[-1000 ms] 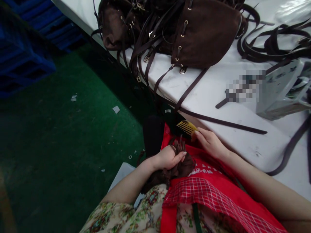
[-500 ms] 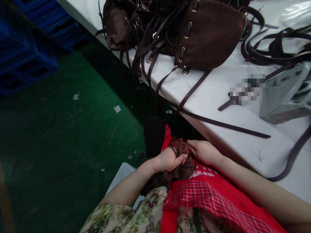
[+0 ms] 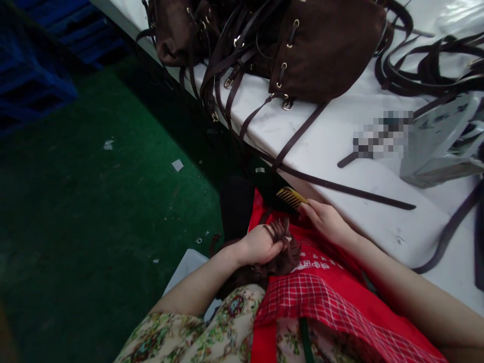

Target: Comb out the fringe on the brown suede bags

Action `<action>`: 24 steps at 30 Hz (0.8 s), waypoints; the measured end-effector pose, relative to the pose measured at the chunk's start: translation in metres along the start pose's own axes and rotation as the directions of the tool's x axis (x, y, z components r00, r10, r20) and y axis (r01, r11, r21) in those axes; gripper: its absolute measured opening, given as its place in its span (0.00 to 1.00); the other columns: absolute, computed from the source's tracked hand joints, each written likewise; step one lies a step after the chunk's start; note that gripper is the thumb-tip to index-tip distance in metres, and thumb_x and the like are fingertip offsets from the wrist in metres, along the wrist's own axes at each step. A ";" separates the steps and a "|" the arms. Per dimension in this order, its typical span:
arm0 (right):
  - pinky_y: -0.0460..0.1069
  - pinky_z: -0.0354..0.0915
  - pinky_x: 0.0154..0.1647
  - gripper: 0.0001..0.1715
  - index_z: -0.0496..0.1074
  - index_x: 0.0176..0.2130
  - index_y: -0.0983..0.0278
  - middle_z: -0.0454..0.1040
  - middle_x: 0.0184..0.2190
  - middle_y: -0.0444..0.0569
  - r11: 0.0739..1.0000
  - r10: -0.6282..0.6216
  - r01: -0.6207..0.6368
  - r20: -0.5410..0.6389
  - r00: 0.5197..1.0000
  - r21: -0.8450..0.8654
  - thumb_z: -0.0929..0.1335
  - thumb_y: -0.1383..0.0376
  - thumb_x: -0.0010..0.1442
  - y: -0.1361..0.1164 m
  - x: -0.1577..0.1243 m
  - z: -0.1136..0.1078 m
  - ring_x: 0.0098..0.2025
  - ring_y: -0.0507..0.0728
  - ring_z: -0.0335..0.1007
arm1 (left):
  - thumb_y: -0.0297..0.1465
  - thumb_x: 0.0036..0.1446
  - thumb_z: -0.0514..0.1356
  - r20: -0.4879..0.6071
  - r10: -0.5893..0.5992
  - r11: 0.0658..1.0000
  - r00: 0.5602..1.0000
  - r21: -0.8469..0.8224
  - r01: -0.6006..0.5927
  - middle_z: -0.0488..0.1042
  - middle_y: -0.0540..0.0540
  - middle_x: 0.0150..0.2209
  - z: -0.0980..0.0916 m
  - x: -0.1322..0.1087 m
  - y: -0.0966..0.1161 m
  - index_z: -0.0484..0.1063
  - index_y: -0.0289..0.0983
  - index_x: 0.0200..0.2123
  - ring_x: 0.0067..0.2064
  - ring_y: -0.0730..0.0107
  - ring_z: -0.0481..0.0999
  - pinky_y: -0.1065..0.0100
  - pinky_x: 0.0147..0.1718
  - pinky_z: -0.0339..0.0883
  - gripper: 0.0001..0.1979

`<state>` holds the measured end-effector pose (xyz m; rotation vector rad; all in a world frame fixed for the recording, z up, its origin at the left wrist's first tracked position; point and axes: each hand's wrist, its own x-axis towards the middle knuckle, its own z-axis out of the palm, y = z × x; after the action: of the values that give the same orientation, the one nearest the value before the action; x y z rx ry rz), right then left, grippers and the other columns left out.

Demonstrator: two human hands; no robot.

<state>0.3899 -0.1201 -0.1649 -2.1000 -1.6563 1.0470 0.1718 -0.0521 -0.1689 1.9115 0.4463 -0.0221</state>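
Fringe (image 3: 282, 236) of soft brown suede strands lies bunched in the lap on the red apron (image 3: 321, 295), with the left hand (image 3: 260, 245) closed around it so the loose ends poke up past the fingers. Just beyond, the right hand (image 3: 325, 222) pinches the spine of a yellow comb (image 3: 289, 196), near the strands but apart from them. The bundle looks light, limp and quick to tangle, so a firm grip close to its bound part seems best; farther off, brown bags (image 3: 325, 48) and loose straps (image 3: 340, 187) lie on the white table (image 3: 325, 146).
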 end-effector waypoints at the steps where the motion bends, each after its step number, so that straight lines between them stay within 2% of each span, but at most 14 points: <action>1: 0.49 0.63 0.36 0.23 0.65 0.33 0.61 0.74 0.29 0.48 0.997 -0.074 0.074 -0.010 0.997 0.004 0.53 0.53 0.69 -0.011 -0.007 -0.009 0.31 0.55 0.69 | 0.33 0.63 0.49 -0.005 0.005 1.000 1.000 0.001 -0.005 0.76 0.44 0.37 0.000 0.001 -0.001 0.73 0.35 0.38 0.39 0.66 0.74 0.68 0.44 0.66 0.13; 4: 0.49 0.61 0.34 0.22 0.65 0.33 0.61 0.72 0.29 0.49 0.965 -0.247 0.252 0.062 0.967 -0.077 0.53 0.54 0.69 -0.040 -0.023 -0.025 0.31 0.55 0.68 | 0.31 0.61 0.51 -0.022 0.018 1.000 1.000 0.013 -0.018 0.76 0.44 0.43 0.002 0.003 -0.003 0.72 0.36 0.45 0.45 0.63 0.74 0.66 0.49 0.65 0.13; 6: 0.48 0.59 0.32 0.21 0.64 0.33 0.61 0.71 0.29 0.48 0.931 -0.292 0.317 0.154 0.944 -0.180 0.53 0.55 0.69 -0.050 -0.027 -0.023 0.30 0.54 0.67 | 0.30 0.59 0.52 -0.022 0.035 0.999 0.999 0.041 -0.034 0.76 0.43 0.43 0.003 0.002 -0.003 0.72 0.35 0.45 0.46 0.62 0.74 0.64 0.51 0.65 0.13; 10: 0.48 0.56 0.29 0.20 0.64 0.34 0.61 0.71 0.30 0.47 0.873 -0.231 0.325 0.279 0.932 -0.362 0.53 0.57 0.69 -0.047 -0.020 -0.005 0.28 0.54 0.69 | 0.31 0.59 0.52 -0.007 0.067 0.993 0.998 0.100 -0.066 0.77 0.42 0.43 0.002 -0.001 0.003 0.72 0.35 0.43 0.46 0.61 0.74 0.63 0.50 0.65 0.13; 14: 0.48 0.56 0.29 0.19 0.66 0.35 0.61 0.74 0.31 0.48 0.873 -0.151 0.283 0.331 0.931 -0.398 0.54 0.57 0.69 -0.031 -0.007 0.011 0.29 0.55 0.71 | 0.31 0.63 0.49 -0.017 0.051 0.994 0.999 0.100 -0.049 0.77 0.44 0.40 -0.001 -0.004 0.008 0.71 0.36 0.45 0.42 0.64 0.75 0.66 0.47 0.66 0.13; 16: 0.48 0.57 0.29 0.19 0.66 0.37 0.61 0.75 0.33 0.49 0.884 -0.107 0.240 0.326 0.939 -0.402 0.54 0.58 0.69 -0.020 0.000 0.018 0.31 0.55 0.72 | 0.32 0.63 0.48 -0.014 0.029 0.991 0.999 0.133 -0.027 0.77 0.43 0.37 -0.002 -0.006 0.008 0.72 0.35 0.41 0.40 0.64 0.75 0.66 0.45 0.66 0.14; 20: 0.48 0.57 0.30 0.20 0.68 0.36 0.62 0.76 0.30 0.51 0.902 0.121 0.033 0.326 0.938 -0.431 0.54 0.58 0.69 0.007 0.015 0.025 0.31 0.57 0.72 | 0.33 0.64 0.48 -0.006 0.081 0.981 0.997 0.179 -0.078 0.77 0.42 0.38 -0.002 -0.009 0.008 0.72 0.35 0.41 0.41 0.63 0.75 0.66 0.45 0.66 0.14; 22: 0.48 0.58 0.31 0.21 0.67 0.34 0.62 0.75 0.29 0.50 0.940 0.128 -0.040 0.243 0.962 -0.339 0.54 0.56 0.69 0.012 0.016 0.019 0.30 0.56 0.71 | 0.33 0.63 0.49 -0.011 0.069 0.985 0.998 0.157 -0.066 0.77 0.43 0.37 -0.003 -0.009 0.007 0.72 0.35 0.39 0.40 0.64 0.75 0.67 0.43 0.66 0.13; 24: 0.48 0.59 0.33 0.23 0.66 0.33 0.61 0.74 0.29 0.48 0.979 0.053 -0.036 0.079 0.995 -0.203 0.52 0.55 0.69 0.004 0.012 0.007 0.30 0.55 0.70 | 0.32 0.63 0.48 -0.020 0.034 0.991 0.999 0.133 -0.031 0.77 0.43 0.35 -0.003 -0.008 0.005 0.72 0.34 0.36 0.37 0.65 0.75 0.67 0.40 0.67 0.14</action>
<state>0.3890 -0.1121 -0.1765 -2.2564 -1.8334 1.0332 0.1658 -0.0529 -0.1611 2.0513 0.4375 -0.0088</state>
